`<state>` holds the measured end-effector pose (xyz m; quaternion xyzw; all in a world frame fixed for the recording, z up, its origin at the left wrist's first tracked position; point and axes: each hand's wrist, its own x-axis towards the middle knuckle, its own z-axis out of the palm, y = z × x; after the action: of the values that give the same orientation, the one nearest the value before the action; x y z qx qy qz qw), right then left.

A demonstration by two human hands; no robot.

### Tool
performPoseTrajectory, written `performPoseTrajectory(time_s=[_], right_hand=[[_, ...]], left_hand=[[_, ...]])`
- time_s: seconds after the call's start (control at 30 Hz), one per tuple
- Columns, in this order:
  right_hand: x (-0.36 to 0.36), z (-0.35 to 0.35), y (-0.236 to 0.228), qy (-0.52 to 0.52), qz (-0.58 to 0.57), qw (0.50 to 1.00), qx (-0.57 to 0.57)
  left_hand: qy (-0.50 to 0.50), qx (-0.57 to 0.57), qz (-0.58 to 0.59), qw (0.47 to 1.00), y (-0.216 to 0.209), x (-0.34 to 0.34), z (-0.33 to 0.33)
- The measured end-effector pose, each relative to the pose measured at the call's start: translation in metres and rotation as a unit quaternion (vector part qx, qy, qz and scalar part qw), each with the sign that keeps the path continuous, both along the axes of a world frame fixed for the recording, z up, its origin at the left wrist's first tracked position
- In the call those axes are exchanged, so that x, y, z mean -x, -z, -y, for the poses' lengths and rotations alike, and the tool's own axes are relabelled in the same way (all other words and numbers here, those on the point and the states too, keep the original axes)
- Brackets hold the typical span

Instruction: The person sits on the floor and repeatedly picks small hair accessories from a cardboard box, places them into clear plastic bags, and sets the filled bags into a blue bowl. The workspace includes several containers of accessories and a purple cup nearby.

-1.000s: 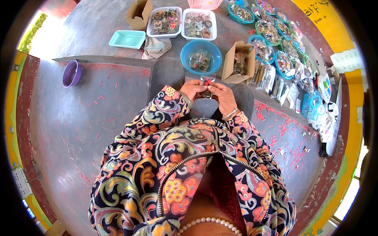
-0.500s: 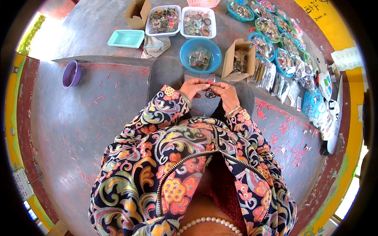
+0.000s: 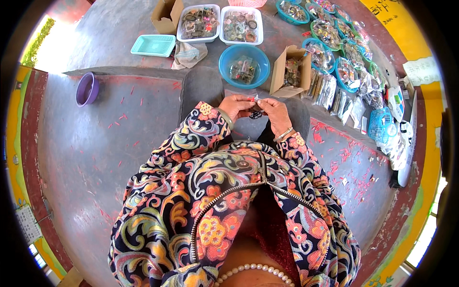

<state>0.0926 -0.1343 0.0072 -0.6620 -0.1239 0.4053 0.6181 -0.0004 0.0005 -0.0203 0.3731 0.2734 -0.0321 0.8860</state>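
Above my knees, my left hand (image 3: pixel 234 107) and my right hand (image 3: pixel 275 114) meet with fingertips pinched almost together. Between them is a small bundle of dark cord (image 3: pixel 256 115), which hangs in loops below the fingers. A small red piece (image 3: pixel 251 99) shows at the left fingertips. Something clear and shiny, like thin plastic, glints at the right fingertips; its shape is too small to make out. Just beyond the hands stands a blue basin (image 3: pixel 244 67) with small clear packets (image 3: pixel 243 71) in it.
An open cardboard box (image 3: pixel 290 72) of packets stands right of the basin. Two white tubs (image 3: pixel 199 39) of trinkets, a turquoise basket (image 3: pixel 153 46) and a grey cloth (image 3: pixel 188 55) lie farther off. Filled basins (image 3: pixel 319 55) crowd the right. A purple basin (image 3: pixel 87 90) sits left. Red scraps litter the floor.
The fingertips have shifted slightly around the bundle, and the dark cord loops look more gathered under the fingers. The clear plastic above the hands shows less. Both hands stay in the same place.
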Motion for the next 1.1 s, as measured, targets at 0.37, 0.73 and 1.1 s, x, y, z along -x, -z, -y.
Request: performPoseTrajectory(time_s=[0.37, 0.73, 1.1], right_hand=[[0.001, -0.006, 0.014, 0.003, 0.327, 0.941, 0.094], [0.006, -0.008, -0.004, 0.037, 0.024, 0.997, -0.060], [0.002, -0.005, -0.001, 0.007, 0.063, 0.997, -0.039]], left_hand=[[0.014, 0.042, 0.035, 0.998, -0.015, 0.002, 0.002], [0.022, 0.042, 0.040, 0.998, -0.011, 0.001, 0.001], [0.071, 0.009, 0.017, 0.997, -0.014, 0.002, 0.001]])
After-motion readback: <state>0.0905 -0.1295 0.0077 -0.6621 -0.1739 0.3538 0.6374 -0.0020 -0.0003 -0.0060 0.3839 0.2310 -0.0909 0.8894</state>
